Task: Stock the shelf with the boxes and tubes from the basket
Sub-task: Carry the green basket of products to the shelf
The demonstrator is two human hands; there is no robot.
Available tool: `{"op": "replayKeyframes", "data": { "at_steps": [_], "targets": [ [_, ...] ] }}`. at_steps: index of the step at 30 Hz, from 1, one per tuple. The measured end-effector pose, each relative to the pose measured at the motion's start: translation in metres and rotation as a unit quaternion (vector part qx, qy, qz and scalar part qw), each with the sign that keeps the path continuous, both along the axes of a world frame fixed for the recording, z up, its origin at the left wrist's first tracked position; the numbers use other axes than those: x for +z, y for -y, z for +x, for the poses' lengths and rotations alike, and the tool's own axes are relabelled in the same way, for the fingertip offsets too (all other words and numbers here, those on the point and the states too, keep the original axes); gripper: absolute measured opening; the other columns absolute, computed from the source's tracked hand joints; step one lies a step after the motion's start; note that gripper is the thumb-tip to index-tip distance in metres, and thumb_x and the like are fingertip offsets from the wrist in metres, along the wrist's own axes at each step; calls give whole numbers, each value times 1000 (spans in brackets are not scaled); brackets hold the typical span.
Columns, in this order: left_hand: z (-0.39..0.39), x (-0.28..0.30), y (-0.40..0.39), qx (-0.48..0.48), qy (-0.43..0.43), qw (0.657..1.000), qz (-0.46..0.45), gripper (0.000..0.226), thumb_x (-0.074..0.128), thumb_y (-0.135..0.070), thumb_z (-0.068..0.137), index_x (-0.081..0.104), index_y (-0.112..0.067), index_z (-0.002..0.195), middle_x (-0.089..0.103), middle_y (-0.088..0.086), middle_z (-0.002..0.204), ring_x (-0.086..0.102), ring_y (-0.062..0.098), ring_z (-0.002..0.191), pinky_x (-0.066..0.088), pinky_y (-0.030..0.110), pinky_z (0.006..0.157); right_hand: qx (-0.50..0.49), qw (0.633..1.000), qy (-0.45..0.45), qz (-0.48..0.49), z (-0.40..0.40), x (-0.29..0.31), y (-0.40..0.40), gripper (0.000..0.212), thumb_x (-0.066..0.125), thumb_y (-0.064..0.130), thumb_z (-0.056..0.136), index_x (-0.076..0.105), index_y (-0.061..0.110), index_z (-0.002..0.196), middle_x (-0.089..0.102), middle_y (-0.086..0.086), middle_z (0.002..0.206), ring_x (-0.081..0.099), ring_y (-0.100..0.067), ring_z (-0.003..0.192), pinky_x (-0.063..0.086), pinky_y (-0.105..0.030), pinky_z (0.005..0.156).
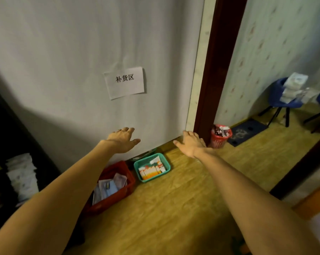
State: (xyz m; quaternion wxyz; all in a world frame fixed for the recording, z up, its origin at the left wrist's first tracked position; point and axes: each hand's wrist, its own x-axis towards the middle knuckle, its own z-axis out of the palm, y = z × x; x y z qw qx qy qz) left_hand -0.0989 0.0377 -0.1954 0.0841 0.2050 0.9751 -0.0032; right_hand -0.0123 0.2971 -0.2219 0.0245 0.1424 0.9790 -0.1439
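Below, at six o'clock from the left hand [123,140], the green basket [166,162] of boxes and tubes [150,169] sits on the floor. Left hand and right hand [191,144] are both spread, empty.

The floor [183,196] is showing a glossy wood-grain finish. The green basket [166,163] and red basket [126,186] are appearing as moulded plastic, the boxes [150,171] as printed card. The sign [125,82] is reading as matt paper on a smooth matt wall [72,52].
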Motion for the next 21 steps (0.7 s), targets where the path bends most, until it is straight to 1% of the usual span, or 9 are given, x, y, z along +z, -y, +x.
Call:
{"op": "replayKeyframes", "data": {
  "at_steps": [3, 6, 11, 16, 19, 21],
  "targets": [
    [-31, -19, -13, 18, 30, 999, -8, 72, 33, -62, 100, 19, -21, 157, 24, 6, 162, 33, 31, 144, 32, 46, 115, 8, 999, 33, -24, -30, -26, -16, 71, 47, 57, 98, 31, 14, 152, 38, -11, 155, 34, -32, 143, 35, -49, 109],
    [-60, -35, -28, 30, 54, 998, -6, 71, 34, -62, 99, 20, -23, 157, 23, 5, 163, 34, 31, 144, 35, 46, 113, 8, 998, 44, -40, -61, -45, -35, 70, 48, 58, 97, 33, 15, 151, 39, -11, 154, 37, -32, 142, 39, -47, 107],
    [-104, -61, -47, 47, 76, 996, 4, 73, 36, -64, 98, 21, -23, 156, 26, 7, 161, 41, 33, 139, 40, 45, 108, -3, 995, 52, -83, -109, -67, -60, 65, 49, 53, 99, 35, 13, 149, 39, -12, 154, 45, -34, 137, 44, -42, 100],
    [-145, -86, -57, 85, 100, 991, 32, 75, 40, -63, 97, 21, -19, 156, 30, 9, 160, 41, 33, 139, 38, 43, 109, -9, 988, 67, -140, -154, -91, -72, 68, 52, 49, 99, 32, 10, 151, 37, -12, 157, 42, -33, 140, 42, -43, 106],
    [-170, -112, -60, 97, 128, 986, 47, 77, 41, -63, 97, 21, -18, 156, 31, 10, 160, 40, 32, 140, 37, 43, 111, -24, 983, 85, -159, -179, -109, -74, 69, 53, 47, 99, 31, 8, 152, 38, -13, 156, 40, -33, 141, 39, -40, 109],
    [-190, -132, -59, 102, 147, 983, 49, 77, 40, -64, 96, 21, -18, 156, 31, 11, 159, 42, 32, 139, 38, 43, 109, -31, 978, 106, -178, -197, -126, -74, 69, 54, 44, 100, 29, 8, 153, 37, -14, 157, 38, -33, 143, 37, -40, 111]
  ]
}}
